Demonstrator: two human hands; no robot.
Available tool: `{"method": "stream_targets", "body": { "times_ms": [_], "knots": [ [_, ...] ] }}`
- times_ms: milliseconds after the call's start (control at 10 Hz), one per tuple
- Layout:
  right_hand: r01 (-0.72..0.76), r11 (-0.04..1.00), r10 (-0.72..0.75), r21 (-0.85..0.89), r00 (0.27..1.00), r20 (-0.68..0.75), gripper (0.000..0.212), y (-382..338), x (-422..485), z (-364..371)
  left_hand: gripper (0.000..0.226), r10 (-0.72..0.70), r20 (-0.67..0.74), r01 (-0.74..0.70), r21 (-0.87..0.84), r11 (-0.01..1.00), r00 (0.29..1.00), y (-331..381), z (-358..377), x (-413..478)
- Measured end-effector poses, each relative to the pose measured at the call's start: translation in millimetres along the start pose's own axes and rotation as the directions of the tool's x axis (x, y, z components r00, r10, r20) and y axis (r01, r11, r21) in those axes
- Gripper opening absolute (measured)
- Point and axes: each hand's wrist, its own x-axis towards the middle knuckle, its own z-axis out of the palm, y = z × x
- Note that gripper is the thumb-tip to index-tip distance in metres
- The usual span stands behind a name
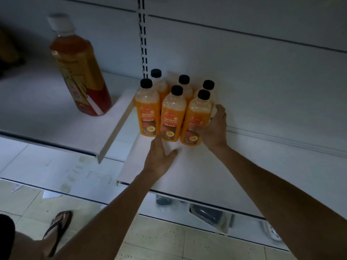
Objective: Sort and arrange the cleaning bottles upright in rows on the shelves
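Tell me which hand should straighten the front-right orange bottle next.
Right. The right hand already wraps its fingers round the front-right bottle, while the left hand is open, holding nothing, in front of the middle bottle, farther off.

six bottles (173,109) in 2 rows on shelf (244,156); big bottle (80,72) left
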Motion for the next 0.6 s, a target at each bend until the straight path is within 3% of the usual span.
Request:
{"method": "stream_targets", "body": {
  "times_ms": [100, 200, 300, 500, 600],
  "knots": [
    [-0.025, 0.997, 0.022, 0.069, 0.998, 0.056, 0.102, -2, 3, -3, 0.079, 0.068, 0.011, -0.066, -0.111, 0.992, 0.998, 8, -3, 15],
    [0.026, 0.998, -0.033, 0.063, 0.993, 0.111, 0.09, -1, 4, -7, 0.092, 0.084, 0.007, -0.082, -0.144, 0.986, 0.996, 13, 5, 20],
    [0.056, 0.995, -0.064, 0.081, 0.993, 0.101, 0.101, 0, -1, -6, 0.092, 0.096, -0.01, -0.097, -0.1, 0.99, 0.995, 10, 13, 23],
    [0.0, 0.997, -0.013, 0.072, 0.984, 0.18, 0.116, 5, -16, -11, 0.078, 0.079, 0.093, -0.08, 0.008, 0.997, 0.993, 6, 17, 13],
    [-0.063, 0.996, 0.074, -0.061, 0.973, 0.217, 0.078, 6, -36, -27, 0.067, 0.064, 0.106, -0.081, 0.163, 0.983, 0.992, 17, 14, -5]
  ]
}}
